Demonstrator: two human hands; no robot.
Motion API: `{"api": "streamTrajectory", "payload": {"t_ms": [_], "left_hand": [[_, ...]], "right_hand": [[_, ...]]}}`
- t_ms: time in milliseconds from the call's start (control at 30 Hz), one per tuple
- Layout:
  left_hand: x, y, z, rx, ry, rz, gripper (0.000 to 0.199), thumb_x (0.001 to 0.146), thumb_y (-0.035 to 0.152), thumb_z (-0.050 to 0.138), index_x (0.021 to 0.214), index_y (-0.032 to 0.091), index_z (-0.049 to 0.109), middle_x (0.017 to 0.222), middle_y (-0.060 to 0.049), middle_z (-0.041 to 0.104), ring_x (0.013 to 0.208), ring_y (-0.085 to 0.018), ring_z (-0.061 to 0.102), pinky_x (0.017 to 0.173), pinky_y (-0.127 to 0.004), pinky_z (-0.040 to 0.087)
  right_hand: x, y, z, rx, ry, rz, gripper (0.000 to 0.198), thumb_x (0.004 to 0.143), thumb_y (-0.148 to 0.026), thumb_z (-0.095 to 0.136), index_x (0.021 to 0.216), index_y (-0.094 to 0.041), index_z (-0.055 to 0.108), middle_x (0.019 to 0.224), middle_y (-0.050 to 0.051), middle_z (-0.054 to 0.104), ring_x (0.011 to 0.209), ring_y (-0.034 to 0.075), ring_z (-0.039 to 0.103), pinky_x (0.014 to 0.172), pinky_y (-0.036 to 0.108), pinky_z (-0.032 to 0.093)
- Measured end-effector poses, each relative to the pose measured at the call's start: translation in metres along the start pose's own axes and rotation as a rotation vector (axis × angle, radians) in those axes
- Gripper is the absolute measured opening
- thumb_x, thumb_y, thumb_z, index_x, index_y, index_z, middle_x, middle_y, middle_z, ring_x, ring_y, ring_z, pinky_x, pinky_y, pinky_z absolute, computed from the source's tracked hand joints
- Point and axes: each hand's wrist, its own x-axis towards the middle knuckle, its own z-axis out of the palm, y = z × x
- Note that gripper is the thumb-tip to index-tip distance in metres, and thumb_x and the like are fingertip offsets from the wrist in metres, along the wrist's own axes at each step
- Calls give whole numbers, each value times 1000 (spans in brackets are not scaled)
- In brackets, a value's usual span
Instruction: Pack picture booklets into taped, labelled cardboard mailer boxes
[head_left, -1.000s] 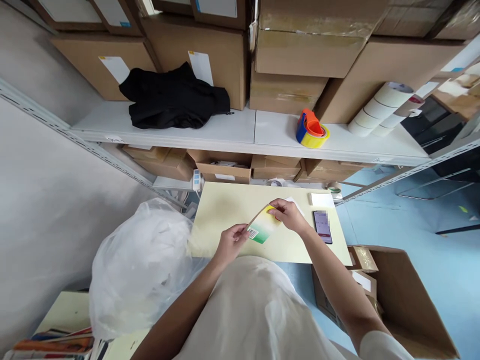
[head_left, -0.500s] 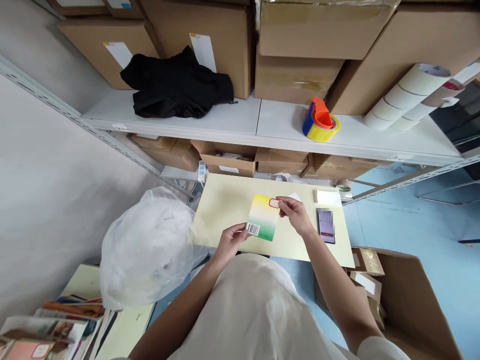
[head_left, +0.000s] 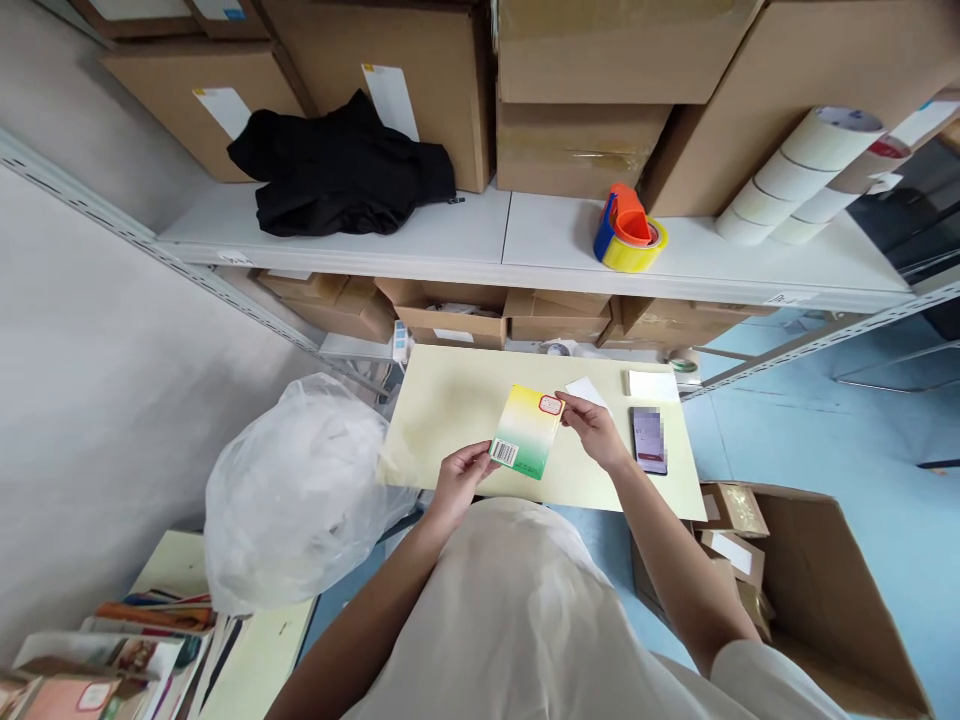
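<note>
Between my hands, over the table, is a thin book whose yellow, white and green cover faces up. It bears a barcode at its lower left and a red-bordered label at its upper right. My left hand pinches the lower left corner by the barcode. The upper right edge, beside the label, is in the fingers of my right hand. A white slip of paper lies on the table just beyond my right hand. To the right, a phone rests below a stack of white paper.
A pale yellow table stands against shelves with cartons, a tape dispenser and black cloth. Left is a big plastic bag, with books below. An open carton holding small boxes is at right.
The view has shifted slightly. Both hands still hold the book in nearly the same place, and more of the white slip shows beyond my right hand.
</note>
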Motion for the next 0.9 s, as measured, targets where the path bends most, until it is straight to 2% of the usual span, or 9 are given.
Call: {"api": "streamTrajectory", "payload": {"t_ms": [100, 200, 333, 433, 500, 600, 700, 767, 900], "left_hand": [[2, 0, 5, -56, 45, 0, 47, 60, 42, 81, 96, 14, 70, 91, -7, 73, 85, -20, 70, 95, -43, 51], [3, 0, 11, -63, 69, -7, 48, 58, 43, 82, 93, 14, 67, 80, -4, 72, 75, -18, 70, 93, -43, 51], [4, -2, 16, 57, -34, -51, 51, 63, 55, 75, 94, 15, 68, 89, -9, 73, 86, -22, 69, 95, -45, 47], [6, 1, 18, 100, -196, -138, 75, 66, 81, 50, 97, 16, 70, 106, -14, 70, 109, -29, 61, 98, -47, 41], [7, 6, 21, 126, -203, -88, 82, 65, 85, 43, 106, 18, 68, 117, -15, 66, 115, -30, 57, 97, -46, 42], [7, 16, 32, 277, -130, 48, 66, 67, 67, 65, 115, 20, 64, 113, -11, 67, 103, -25, 62, 88, -37, 47], [4, 19, 48, 431, -154, 67, 43, 68, 51, 72, 93, 17, 71, 88, -7, 71, 83, -20, 64, 78, -31, 49], [3, 15, 57, 431, -136, 54, 36, 70, 50, 70, 81, 16, 72, 78, -5, 70, 75, -18, 63, 73, -29, 50], [1, 1, 63, 270, 26, -5, 40, 66, 51, 74, 86, 17, 73, 80, -4, 72, 75, -17, 63, 68, -27, 51]], "right_hand": [[6, -1, -8, -77, -56, -109, 44, 77, -45, 62, 116, -23, 66, 90, 4, 70, 81, 18, 62, 81, 38, 50], [17, -14, -16, -223, -107, -263, 36, 83, -43, 59, 112, -24, 67, 92, 6, 69, 84, 20, 62, 81, 38, 51], [31, -36, -22, -338, -209, -450, 22, 85, -38, 59, 98, -23, 68, 100, 9, 65, 99, 22, 59, 84, 38, 49], [38, -44, -23, -293, -319, -321, 20, 85, -39, 58, 92, -21, 65, 89, 7, 66, 83, 19, 62, 71, 33, 51], [40, -44, -23, -234, -367, -160, 24, 84, -39, 56, 93, -19, 64, 79, 3, 65, 67, 15, 60, 59, 27, 49], [42, -40, -23, -202, -391, -60, 26, 81, -39, 59, 93, -18, 67, 78, 3, 68, 63, 13, 60, 54, 24, 47], [43, -37, -22, -213, -376, -77, 27, 77, -39, 64, 91, -18, 71, 81, 4, 71, 68, 15, 61, 59, 25, 48], [42, -35, -25, -185, -321, -54, 32, 74, -43, 67, 94, -18, 73, 78, 4, 71, 66, 15, 61, 58, 26, 47], [29, -23, -37, 13, -235, 85, 51, 70, -52, 69, 106, -16, 69, 71, 3, 67, 60, 13, 58, 56, 27, 47]]}}
